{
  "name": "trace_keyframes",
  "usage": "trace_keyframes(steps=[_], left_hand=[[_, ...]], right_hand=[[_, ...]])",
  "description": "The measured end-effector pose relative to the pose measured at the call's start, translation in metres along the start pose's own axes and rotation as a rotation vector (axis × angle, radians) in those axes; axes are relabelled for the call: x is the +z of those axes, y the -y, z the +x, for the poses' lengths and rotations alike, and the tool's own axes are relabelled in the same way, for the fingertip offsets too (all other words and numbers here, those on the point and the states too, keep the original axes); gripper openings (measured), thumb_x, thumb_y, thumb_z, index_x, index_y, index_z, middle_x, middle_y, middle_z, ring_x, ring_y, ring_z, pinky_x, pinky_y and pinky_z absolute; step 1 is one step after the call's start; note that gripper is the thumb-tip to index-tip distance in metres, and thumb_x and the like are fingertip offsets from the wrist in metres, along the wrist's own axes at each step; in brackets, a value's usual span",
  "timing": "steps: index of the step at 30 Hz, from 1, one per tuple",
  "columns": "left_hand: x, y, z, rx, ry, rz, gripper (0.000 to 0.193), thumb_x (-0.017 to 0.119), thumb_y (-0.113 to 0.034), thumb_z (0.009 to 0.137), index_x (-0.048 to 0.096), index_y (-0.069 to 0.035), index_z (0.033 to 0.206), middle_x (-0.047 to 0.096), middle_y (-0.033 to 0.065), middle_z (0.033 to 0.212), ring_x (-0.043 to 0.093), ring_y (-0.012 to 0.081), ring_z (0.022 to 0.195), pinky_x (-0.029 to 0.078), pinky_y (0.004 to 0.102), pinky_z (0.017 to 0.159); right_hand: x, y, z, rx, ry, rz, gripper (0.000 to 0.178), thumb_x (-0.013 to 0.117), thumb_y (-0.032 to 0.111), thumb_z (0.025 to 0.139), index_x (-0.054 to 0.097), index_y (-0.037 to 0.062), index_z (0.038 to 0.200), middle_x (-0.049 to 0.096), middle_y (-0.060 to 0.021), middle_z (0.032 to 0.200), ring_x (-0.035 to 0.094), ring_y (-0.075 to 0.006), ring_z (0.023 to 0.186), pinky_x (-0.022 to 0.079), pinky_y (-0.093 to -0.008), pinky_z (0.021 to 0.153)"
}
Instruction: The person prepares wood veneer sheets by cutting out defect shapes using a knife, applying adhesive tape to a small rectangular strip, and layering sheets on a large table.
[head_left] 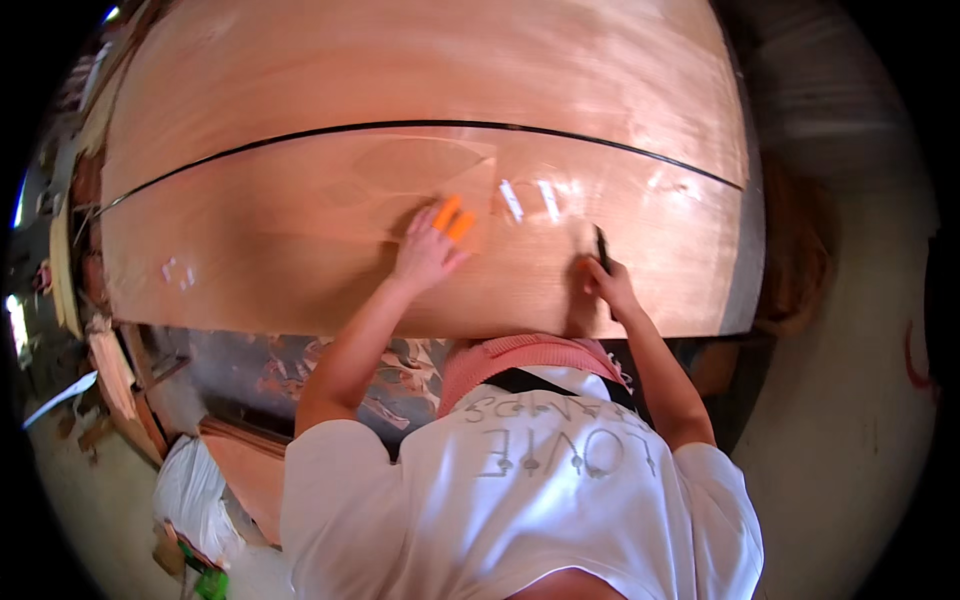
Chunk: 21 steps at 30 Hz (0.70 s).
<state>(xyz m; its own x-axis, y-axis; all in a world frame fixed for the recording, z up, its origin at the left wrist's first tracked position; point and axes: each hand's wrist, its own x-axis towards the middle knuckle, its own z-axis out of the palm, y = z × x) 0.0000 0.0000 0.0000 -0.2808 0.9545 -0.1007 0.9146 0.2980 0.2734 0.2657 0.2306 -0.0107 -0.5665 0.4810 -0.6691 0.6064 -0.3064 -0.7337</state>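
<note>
A wide sheet of reddish-brown wood veneer (330,290) covers the worktop in front of me. On it rests my left hand (430,252), fingers stretched out, with orange covers (455,218) on two of them. Beneath and around those fingers is a thin, paler piece of veneer (440,165) with a straight right edge. Farther right, my right hand (609,285) is closed around a slim black tool (602,248) that points away from me; its tip is too blurred to tell its kind. Two short white strips (512,200) lie between the hands.
A thin black strip (430,124) runs across the board beyond my hands. Small white bits (180,272) lie at the left. Veneer scraps (400,375) show below the near edge. A white plastic bag (195,490) and stacked brown sheets (245,460) stand at lower left.
</note>
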Motion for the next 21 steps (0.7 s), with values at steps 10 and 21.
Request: trace_keyframes(steps=[10,21], left_hand=[[-0.022,0.144,-0.083,-0.610,-0.158,0.359,0.073,0.065,-0.021,0.069,0.030,-0.007,0.131,0.039,0.0159,0.127,0.037,0.0290,0.118,0.023,0.0465,0.101],[-0.026,0.133,-0.176,-0.386,-0.387,0.261,0.039,0.061,-0.010,0.064,0.059,-0.013,0.103,0.052,0.0090,0.086,0.050,0.0247,0.087,0.033,0.0401,0.095]], right_hand=[[0.024,-0.022,-0.058,-0.081,0.240,-0.209,0.031,0.052,0.029,0.087,0.058,0.0044,0.106,0.058,-0.0040,0.073,0.053,-0.0102,0.064,0.043,-0.0244,0.060],[0.085,-0.025,-0.128,0.005,0.524,-0.495,0.039,0.055,0.035,0.084,0.056,0.0017,0.105,0.061,-0.0079,0.086,0.051,-0.0124,0.081,0.041,-0.0282,0.077]])
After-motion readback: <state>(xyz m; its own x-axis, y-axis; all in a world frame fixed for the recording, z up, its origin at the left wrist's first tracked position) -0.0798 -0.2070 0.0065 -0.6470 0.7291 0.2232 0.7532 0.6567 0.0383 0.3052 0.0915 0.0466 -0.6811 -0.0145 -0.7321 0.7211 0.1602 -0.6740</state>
